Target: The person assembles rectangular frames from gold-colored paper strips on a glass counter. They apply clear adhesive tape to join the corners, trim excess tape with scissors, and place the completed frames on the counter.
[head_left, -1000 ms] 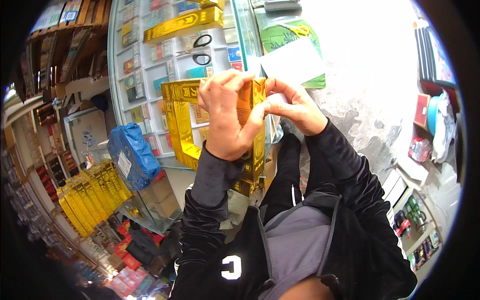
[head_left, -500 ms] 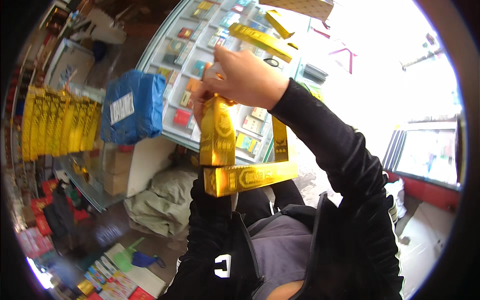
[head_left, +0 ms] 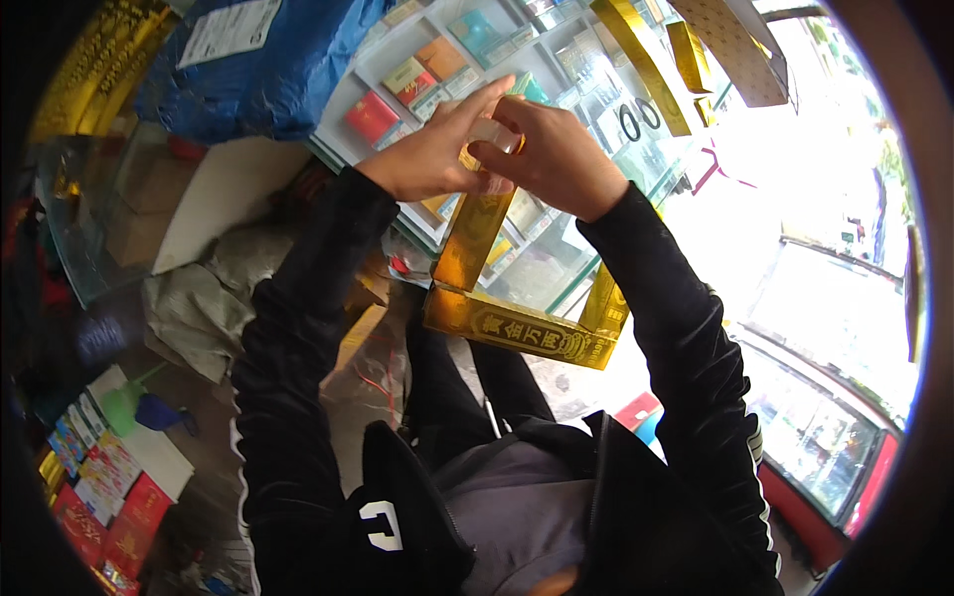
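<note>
Three joined gold boxes (head_left: 522,329) with dark printed characters hang in front of the person's body, partly overlapping the near edge of a glass-topped worktop (head_left: 545,276) whose compartments hold small packets. The left hand (head_left: 427,156) is closed on the upper end of the first box, its thumb across the gold surface and its forefinger reaching beyond. The right hand (head_left: 556,154) curls in from the other side, thumb and forefinger bent toward each other about a pale, translucent piece (head_left: 496,133); it is too small and covered for me to tell what it is, or whether that hand pinches it firmly. The relation that counts is at this upper end: it lies between the two hands, with the left thumb nearer the box itself and the right fingers just above. From there the first box's long axis slants toward the body and slightly left, down to a corner; the second runs rightward from that corner, and the third rises at the far right, partly behind the right sleeve (head_left: 664,283). Beyond the right hand, scissors (head_left: 626,124) with black handles and a loose gold strip (head_left: 644,65) lie on the glass; a blue wrapped parcel (head_left: 260,84) sits to the left.
</note>
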Motion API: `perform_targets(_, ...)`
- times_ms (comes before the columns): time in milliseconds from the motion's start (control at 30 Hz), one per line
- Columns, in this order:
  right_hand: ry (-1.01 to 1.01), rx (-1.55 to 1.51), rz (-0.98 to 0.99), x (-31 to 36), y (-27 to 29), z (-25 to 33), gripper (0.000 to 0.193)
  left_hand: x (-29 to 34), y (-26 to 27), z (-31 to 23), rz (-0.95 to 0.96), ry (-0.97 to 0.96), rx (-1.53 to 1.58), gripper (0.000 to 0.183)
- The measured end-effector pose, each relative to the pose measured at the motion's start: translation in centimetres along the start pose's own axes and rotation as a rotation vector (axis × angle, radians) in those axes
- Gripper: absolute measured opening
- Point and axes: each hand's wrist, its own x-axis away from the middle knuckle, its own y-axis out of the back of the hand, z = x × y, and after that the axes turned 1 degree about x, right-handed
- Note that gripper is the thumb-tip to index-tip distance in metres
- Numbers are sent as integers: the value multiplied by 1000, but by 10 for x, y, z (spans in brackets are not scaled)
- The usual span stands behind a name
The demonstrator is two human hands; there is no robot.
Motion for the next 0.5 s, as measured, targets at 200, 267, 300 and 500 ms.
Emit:
perform_targets(200,69,-16,-52,10,8,4,33,5,-9,1,-58,46,-95,93)
perform_targets(267,99,-4,-63,14,9,6,33,4,-8,3,-24,69,-190,84)
perform_targets(300,60,1,-46,20,11,7,30,4,-8,3,-40,21,-196,83)
perform_targets(500,28,-29,-30,33,14,1,29,1,-14,5,-55,-19,-275,76)
